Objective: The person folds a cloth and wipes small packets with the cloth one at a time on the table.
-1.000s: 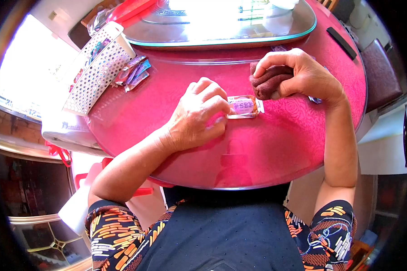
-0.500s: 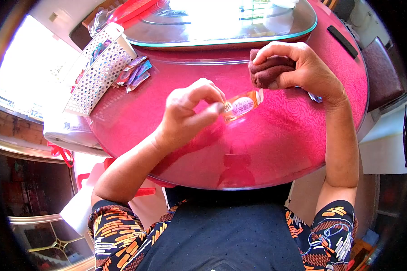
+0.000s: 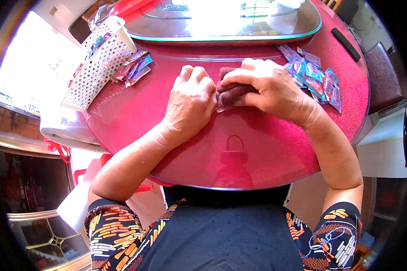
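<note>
My left hand (image 3: 191,100) is closed, its fingers curled over a small printed packet (image 3: 220,109). Only a clear, shiny edge of that packet shows between the hands, just above the table. Bunched in my right hand (image 3: 276,88) is a folded dark brown cloth (image 3: 234,92), gripped between thumb and fingers. The cloth meets the left fingertips and the packet's right end. Beyond the right wrist lies a loose pile of small purple, blue and red packets (image 3: 313,72).
A white perforated basket (image 3: 101,63) holding packets stands tilted at the left, with more packets (image 3: 135,67) beside it. A glass-topped tray (image 3: 221,38) fills the far side of the red table (image 3: 276,153). A black bar (image 3: 346,44) lies at the far right.
My right hand has come left and down with the cloth, bringing it against the packet. My left hand has turned and closed over the packet. The right-hand pile is now uncovered.
</note>
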`<control>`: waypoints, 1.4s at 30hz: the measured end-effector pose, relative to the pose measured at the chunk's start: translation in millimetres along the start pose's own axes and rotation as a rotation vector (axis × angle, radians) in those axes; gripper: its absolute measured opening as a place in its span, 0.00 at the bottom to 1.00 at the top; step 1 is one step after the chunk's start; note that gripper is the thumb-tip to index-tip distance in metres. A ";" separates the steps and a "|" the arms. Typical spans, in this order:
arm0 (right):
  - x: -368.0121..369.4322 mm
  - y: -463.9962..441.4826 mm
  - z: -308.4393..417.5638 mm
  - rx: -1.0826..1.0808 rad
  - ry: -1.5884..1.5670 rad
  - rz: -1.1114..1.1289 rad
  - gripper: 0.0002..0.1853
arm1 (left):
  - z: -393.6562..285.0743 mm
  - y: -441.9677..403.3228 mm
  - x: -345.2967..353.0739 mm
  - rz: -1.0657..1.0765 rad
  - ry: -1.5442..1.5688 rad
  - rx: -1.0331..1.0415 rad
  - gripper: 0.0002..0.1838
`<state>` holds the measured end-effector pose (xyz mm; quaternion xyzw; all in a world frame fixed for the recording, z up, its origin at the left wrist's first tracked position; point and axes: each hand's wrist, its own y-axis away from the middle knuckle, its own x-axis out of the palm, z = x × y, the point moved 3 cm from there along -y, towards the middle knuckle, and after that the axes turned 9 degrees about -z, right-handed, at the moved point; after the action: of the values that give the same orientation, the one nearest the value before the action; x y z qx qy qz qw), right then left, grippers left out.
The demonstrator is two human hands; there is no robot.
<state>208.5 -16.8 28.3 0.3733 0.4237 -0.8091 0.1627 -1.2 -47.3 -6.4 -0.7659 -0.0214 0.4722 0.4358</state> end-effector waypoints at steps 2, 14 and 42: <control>-11.3 -1.4 -2.8 0.023 0.185 0.063 0.14 | -2.8 -1.0 1.0 0.000 -0.022 0.027 0.08; -14.3 -1.4 11.8 -0.113 0.102 0.120 0.17 | -3.8 -1.5 -0.7 0.005 -0.144 0.076 0.11; -39.1 4.2 -6.3 0.179 0.008 0.235 0.22 | 89.7 4.7 -61.0 0.223 -0.585 -0.554 0.16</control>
<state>240.0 -16.3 52.6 0.4365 0.3038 -0.8176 0.2206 -103.2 -19.3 17.7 -0.6854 -0.1873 0.6906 0.1350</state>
